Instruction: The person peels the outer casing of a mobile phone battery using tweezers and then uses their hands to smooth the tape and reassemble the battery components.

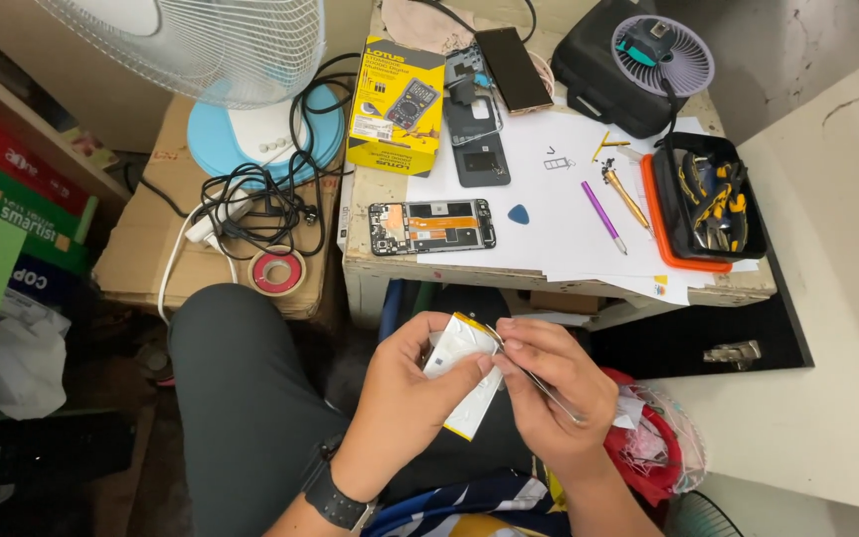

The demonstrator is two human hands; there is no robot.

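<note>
Pliers (716,204) heaped in black tray (670,214); left hand (405,393) gripping silver battery (464,373), right hand (554,383) pinching tweezers (539,383) against it.

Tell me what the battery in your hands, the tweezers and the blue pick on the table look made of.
Battery: soft silvery-white foil pouch with a yellow edge, slightly creased, probably laminated foil. Tweezers in the right hand: thin, shiny grey, looks like bare metal. Pick: flat, matte blue, likely plastic. The left hand backs the battery.
</note>
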